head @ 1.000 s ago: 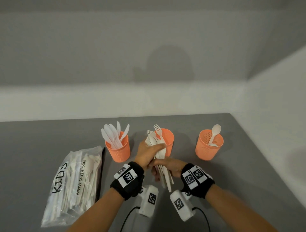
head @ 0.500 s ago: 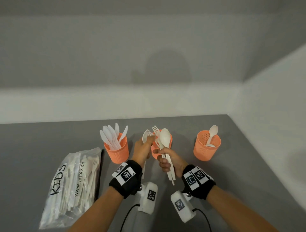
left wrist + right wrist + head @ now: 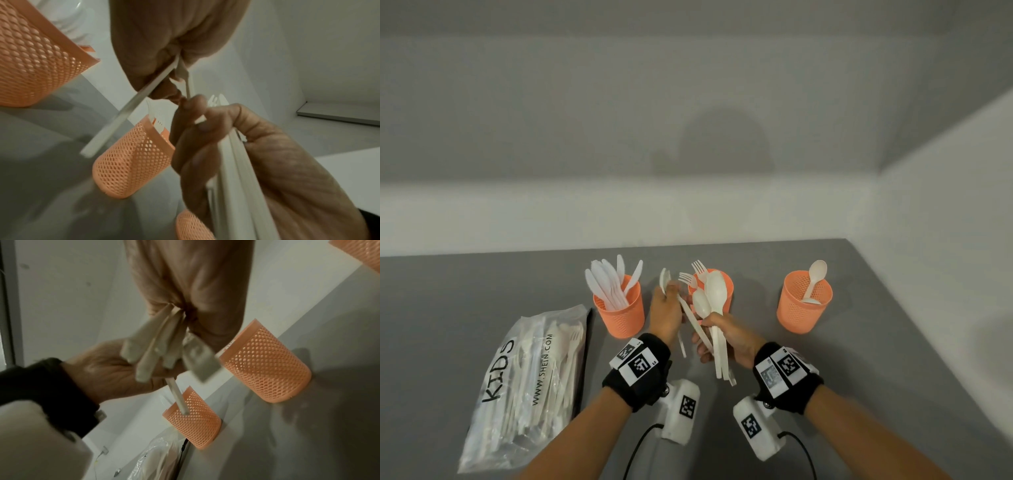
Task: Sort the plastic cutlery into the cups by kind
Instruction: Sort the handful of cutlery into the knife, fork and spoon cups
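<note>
Three orange mesh cups stand in a row: the left cup (image 3: 619,313) holds knives, the middle cup (image 3: 726,284) forks, the right cup (image 3: 804,308) one spoon. In front of the middle cup my right hand (image 3: 710,330) grips a bundle of white cutlery (image 3: 714,294), spoon heads up, handles sticking out below. My left hand (image 3: 671,291), just left of it, pinches a white piece with a rounded head (image 3: 665,279); its handle (image 3: 115,123) hangs free. A fork (image 3: 687,279) slants between the hands, and who holds it is unclear.
A clear plastic bag (image 3: 524,387) marked KIDS, full of white cutlery, lies at the left on the grey table (image 3: 876,394). Pale walls close the table at the back and on the right. Wrist-camera cables trail near the front edge.
Both hands were closed together on the bundle a second ago. They have since parted: the left hand drew one piece out to the left, and the right hand raised the bundle upright.
</note>
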Available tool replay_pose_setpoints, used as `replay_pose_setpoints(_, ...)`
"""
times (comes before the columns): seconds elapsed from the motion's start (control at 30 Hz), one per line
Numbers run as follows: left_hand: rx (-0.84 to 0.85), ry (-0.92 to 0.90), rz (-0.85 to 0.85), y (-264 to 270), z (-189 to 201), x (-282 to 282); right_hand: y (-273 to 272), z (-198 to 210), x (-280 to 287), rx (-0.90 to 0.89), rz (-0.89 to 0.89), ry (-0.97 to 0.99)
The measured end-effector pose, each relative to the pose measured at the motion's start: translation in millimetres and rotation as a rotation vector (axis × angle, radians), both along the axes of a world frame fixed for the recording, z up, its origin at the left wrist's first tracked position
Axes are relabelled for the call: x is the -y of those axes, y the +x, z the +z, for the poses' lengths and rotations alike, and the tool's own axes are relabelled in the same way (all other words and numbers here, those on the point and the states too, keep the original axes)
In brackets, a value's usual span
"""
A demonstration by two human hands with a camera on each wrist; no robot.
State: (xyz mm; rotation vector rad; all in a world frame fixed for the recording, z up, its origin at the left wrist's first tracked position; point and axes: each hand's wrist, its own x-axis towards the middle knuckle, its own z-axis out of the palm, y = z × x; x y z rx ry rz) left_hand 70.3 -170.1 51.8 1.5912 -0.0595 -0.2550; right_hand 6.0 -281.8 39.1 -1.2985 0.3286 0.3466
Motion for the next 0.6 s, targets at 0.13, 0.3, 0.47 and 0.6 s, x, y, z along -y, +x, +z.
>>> replay_pose_setpoints(0.13, 0.055, -0.027, 0.136, 7.6, 1.8, -7.3, -0.6, -1.6, 3.5, 0.007, -0.032, -0.013)
replay_pose_setpoints(0.3, -0.011, -0.215, 0.177, 12.8, 6.0, -12.2, -2.0, -2.8, 7.7, 0.011, -0.057, -0.025)
replay_pose_setpoints(0.47, 0.000, -0.199, 0.241, 17.7, 8.9, -15.6, -4.0, -7.3, 11.5, 0.008, -0.015, -0.014)
replay_pose_setpoints(0.6, 0.060, -0.015, -0.002, 7.4, 16.7, -14.6, -3.6, -5.9, 13.8, 0.020, 0.058, 0.060)
